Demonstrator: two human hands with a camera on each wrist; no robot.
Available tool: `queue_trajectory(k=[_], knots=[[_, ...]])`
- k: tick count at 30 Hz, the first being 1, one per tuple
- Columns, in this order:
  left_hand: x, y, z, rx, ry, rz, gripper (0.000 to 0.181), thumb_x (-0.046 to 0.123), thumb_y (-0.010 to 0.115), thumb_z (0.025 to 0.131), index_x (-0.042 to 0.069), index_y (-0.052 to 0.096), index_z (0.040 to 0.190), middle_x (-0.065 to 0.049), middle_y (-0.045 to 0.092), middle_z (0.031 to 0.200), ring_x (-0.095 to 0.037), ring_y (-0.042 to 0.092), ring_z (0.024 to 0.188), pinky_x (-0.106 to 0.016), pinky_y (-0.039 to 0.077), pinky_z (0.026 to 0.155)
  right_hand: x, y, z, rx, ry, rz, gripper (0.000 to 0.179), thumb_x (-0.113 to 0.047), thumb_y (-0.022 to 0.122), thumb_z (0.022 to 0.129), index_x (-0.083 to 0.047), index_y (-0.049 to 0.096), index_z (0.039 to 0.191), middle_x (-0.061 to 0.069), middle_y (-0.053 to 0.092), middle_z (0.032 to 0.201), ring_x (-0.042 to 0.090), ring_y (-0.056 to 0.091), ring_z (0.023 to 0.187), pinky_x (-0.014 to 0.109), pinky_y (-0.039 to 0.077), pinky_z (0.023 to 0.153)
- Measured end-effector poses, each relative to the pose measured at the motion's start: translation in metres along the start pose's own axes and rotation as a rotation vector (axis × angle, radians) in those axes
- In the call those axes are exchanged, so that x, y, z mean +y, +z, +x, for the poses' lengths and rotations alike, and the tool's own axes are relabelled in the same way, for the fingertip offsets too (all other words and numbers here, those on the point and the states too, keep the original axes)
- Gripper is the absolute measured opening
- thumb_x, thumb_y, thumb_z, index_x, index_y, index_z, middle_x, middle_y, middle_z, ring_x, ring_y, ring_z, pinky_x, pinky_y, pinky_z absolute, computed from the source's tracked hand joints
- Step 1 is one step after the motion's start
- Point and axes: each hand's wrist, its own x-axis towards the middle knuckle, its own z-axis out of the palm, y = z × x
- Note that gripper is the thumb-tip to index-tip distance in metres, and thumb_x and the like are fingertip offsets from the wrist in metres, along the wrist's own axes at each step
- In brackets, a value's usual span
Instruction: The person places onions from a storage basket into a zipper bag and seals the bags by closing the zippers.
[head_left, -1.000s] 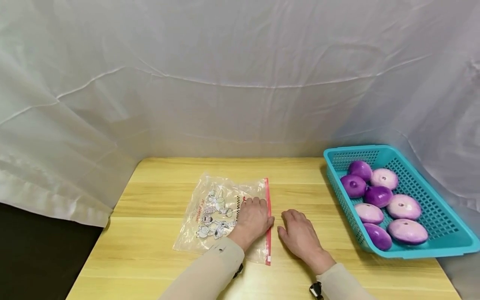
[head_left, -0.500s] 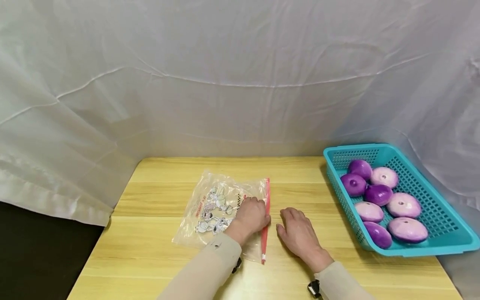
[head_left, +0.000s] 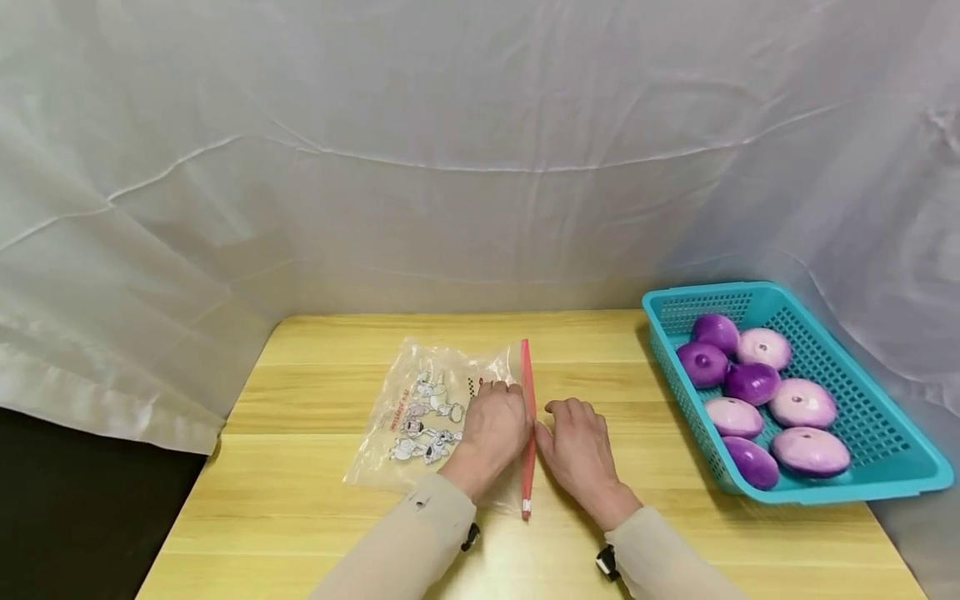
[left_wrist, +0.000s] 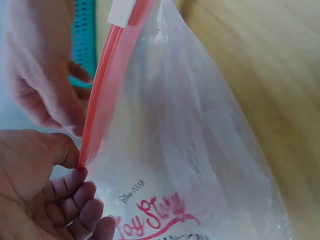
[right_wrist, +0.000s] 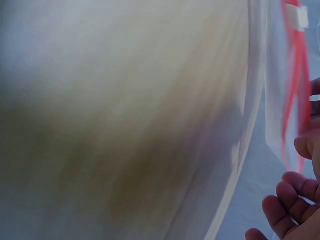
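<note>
A big white sheet (head_left: 480, 150) fills the top half of the head view and hangs down both sides. Under it is a yellow wooden table (head_left: 300, 517) that takes up the lower half of the picture.

At the right side of the head view sits a blue basket (head_left: 892, 462) with holes in its walls. Seven purple and pink onions (head_left: 810, 450) lie inside it. The basket is well apart from the hands.

In the lower middle of the head view lies a clear plastic bag (head_left: 431, 408) with cartoon drawings and red writing on it. Its right edge is lifted up off the table. Along that edge runs a red zip strip (head_left: 527, 392), going from the middle of the picture down toward the bottom. In the left wrist view the bag fills the middle, and the strip runs from the top down to the lower left, with a small white slider (left_wrist: 121, 12) at the top end.

The left hand (head_left: 495, 429) rests on the bag, just left of the strip. In the left wrist view its thumb and curled fingers (left_wrist: 75, 192) pinch the strip at the lower left.

The right hand (head_left: 581, 450) is just right of the strip, close to the left hand. Its fingers are bent toward the strip. I cannot tell if they hold the strip or only touch it. In the right wrist view, which is very blurry, only some fingertips (right_wrist: 287, 197) show at the lower right.
</note>
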Motion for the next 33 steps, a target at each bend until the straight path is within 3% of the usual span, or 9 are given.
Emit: queue_trajectory(k=[5,13,16,19,23,25,28,30,33], knots=[[-0.001,-0.022,-0.008,0.068,0.008,0.006,0.033,0.04,0.065,0.101,0.008,0.069,0.097,-0.002,0.063,0.08,-0.017,0.063,0.08,-0.033,0.055,0.085,-0.006,-0.003,0.009,0.007,0.074,0.024,0.026,-0.029,0.076,0.096,-0.004,0.07,0.099,0.009,0.067,0.09,0.032,0.064,0.089,0.05,0.046,0.084],[-0.002,-0.059,-0.019,0.115,0.017,-0.016,0.032,0.039,0.068,0.098,0.01,0.067,0.087,0.0,0.059,0.074,-0.017,0.059,0.073,-0.032,0.054,0.071,-0.014,-0.013,0.025,0.065,0.045,0.039,0.019,-0.018,0.074,0.094,-0.008,0.065,0.081,0.005,0.062,0.074,0.029,0.062,0.074,0.049,0.044,0.079],[-0.001,-0.084,-0.028,0.086,0.03,-0.041,0.03,0.036,0.071,0.095,0.011,0.063,0.079,0.001,0.057,0.07,-0.016,0.055,0.067,-0.031,0.05,0.064,-0.015,-0.021,0.032,0.045,0.045,0.022,0.017,-0.014,0.071,0.092,-0.009,0.062,0.078,0.005,0.061,0.072,0.031,0.062,0.074,0.05,0.043,0.078],[-0.001,-0.116,-0.036,0.029,0.034,-0.117,0.029,0.033,0.071,0.093,0.013,0.06,0.075,0.001,0.054,0.068,-0.017,0.052,0.064,-0.033,0.048,0.06,-0.016,-0.03,0.039,-0.026,0.048,-0.018,0.018,-0.013,0.07,0.091,-0.012,0.06,0.076,0.002,0.058,0.072,0.028,0.06,0.073,0.049,0.042,0.079],[-0.009,-0.146,-0.035,0.001,-0.023,-0.13,0.027,0.032,0.07,0.094,0.012,0.062,0.078,-0.001,0.058,0.072,-0.021,0.056,0.067,-0.04,0.052,0.062,-0.02,-0.042,0.04,-0.097,-0.024,-0.064,0.02,-0.012,0.071,0.088,-0.014,0.059,0.073,-0.001,0.057,0.07,0.024,0.06,0.072,0.049,0.044,0.079],[-0.015,-0.149,-0.032,-0.011,-0.072,-0.086,0.027,0.033,0.072,0.095,0.011,0.064,0.081,-0.003,0.06,0.074,-0.023,0.059,0.072,-0.044,0.055,0.068,-0.025,-0.047,0.039,-0.105,-0.077,-0.06,0.021,-0.011,0.073,0.086,-0.015,0.058,0.072,-0.003,0.056,0.07,0.023,0.06,0.072,0.049,0.045,0.078],[-0.021,-0.143,-0.027,-0.027,-0.111,0.004,0.028,0.035,0.074,0.094,0.01,0.067,0.084,-0.005,0.063,0.077,-0.027,0.065,0.079,-0.051,0.057,0.076,-0.033,-0.055,0.039,-0.111,-0.125,-0.03,0.023,-0.011,0.073,0.086,-0.017,0.058,0.07,-0.006,0.055,0.069,0.019,0.058,0.071,0.047,0.045,0.077],[-0.022,-0.135,-0.024,-0.054,-0.107,0.042,0.025,0.032,0.072,0.095,0.01,0.067,0.084,-0.004,0.062,0.078,-0.027,0.065,0.083,-0.051,0.055,0.08,-0.038,-0.058,0.04,-0.115,-0.131,-0.011,0.024,-0.011,0.071,0.087,-0.018,0.057,0.07,-0.007,0.053,0.068,0.017,0.055,0.068,0.045,0.043,0.076],[-0.021,-0.123,-0.022,-0.048,-0.048,0.105,0.02,0.026,0.069,0.097,0.011,0.066,0.083,-0.003,0.06,0.077,-0.025,0.062,0.082,-0.046,0.052,0.08,-0.042,-0.061,0.043,-0.133,-0.108,0.002,0.023,-0.011,0.068,0.088,-0.017,0.056,0.069,-0.007,0.051,0.067,0.016,0.052,0.067,0.043,0.042,0.075]])
